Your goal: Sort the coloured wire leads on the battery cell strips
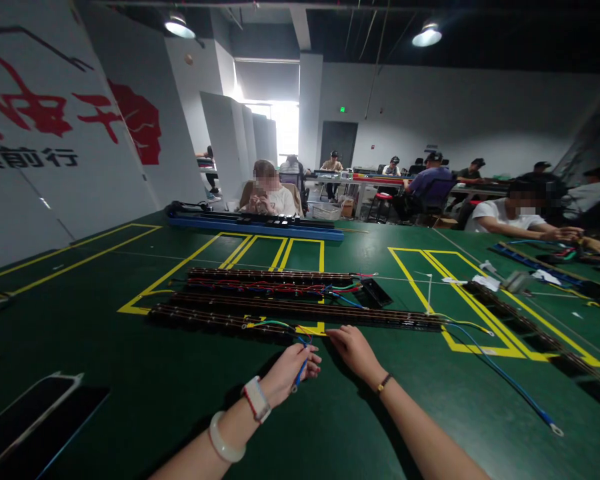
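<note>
Fingers (pixel 314 358) of my left hand (pixel 286 371) are curled loosely round a short blue cable (pixel 301 373), its ring lug poking out below them. On my right hand (pixel 355 353) the thumb and forefinger come close together at the yellow tape (pixel 322 257); from my remote seat I cannot tell whether they pinch anything. I have the cable's upper end beside the right end of the nearest dark strip (pixel 215 320), which lies lengthwise on the green bench (pixel 180 400), a green-yellow wire (pixel 270 324) near that same end. Just behind it I see a longer strip (pixel 330 312); off its right end a long blue cable (pixel 511 383) trails toward me. Beyond that strip lies a black rectangular piece (pixel 377 292). Across the bench a co-worker (pixel 285 202) sits behind a blue rail (pixel 290 231).
</note>
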{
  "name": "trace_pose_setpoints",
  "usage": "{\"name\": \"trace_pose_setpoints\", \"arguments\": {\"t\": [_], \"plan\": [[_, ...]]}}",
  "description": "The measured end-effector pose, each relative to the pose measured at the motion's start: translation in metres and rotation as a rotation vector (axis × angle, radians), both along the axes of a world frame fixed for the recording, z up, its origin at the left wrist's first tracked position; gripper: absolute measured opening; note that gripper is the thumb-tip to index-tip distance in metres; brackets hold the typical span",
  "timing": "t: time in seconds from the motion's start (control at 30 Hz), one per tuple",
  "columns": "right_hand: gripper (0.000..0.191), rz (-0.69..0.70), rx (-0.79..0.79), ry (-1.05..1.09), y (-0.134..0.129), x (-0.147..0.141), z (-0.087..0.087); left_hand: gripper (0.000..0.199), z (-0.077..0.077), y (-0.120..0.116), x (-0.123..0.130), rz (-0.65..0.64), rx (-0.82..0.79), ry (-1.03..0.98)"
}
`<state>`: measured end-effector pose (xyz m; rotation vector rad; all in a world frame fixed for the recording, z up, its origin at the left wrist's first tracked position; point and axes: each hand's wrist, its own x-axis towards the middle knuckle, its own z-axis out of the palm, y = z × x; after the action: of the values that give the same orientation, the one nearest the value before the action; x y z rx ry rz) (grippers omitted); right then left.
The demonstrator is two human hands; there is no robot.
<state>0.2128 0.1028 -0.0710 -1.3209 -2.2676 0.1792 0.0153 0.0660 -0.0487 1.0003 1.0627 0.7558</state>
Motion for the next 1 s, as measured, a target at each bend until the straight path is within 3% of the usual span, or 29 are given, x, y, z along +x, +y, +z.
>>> {"name": "trace_pose_setpoints", "arguments": {"t": [0.1, 0.3, 0.43, 0.6, 0.77, 1.0], "plan": [[0.023, 0.002, -0.006, 0.048, -0.001, 0.001, 0.001, 0.024, 0.002, 0.0, -0.003, -0.06, 0.114, 0.277], [0.024, 0.012, 0.011, 0.022, -0.004, 0.001, 0.002, 0.019, 0.015, 0.008, -0.015, -0.152, 0.264, 0.577], [0.025, -0.019, 0.006, 0.0, -0.004, 0.002, 0.002, 0.019, 0.025, 0.014, -0.02, -0.199, 0.402, 0.748], [0.025, -0.048, -0.042, 0.046, -0.001, 0.004, 0.002, 0.016, 0.029, 0.022, -0.018, -0.232, 0.465, 0.872], [0.024, -0.066, -0.043, 0.053, -0.001, 0.003, 0.002, 0.024, 0.025, 0.02, -0.022, -0.222, 0.405, 0.811], [0.024, -0.051, -0.064, 0.064, -0.002, 0.004, 0.002, 0.042, 0.014, 0.004, -0.038, 0.108, 0.127, 0.29]]}}
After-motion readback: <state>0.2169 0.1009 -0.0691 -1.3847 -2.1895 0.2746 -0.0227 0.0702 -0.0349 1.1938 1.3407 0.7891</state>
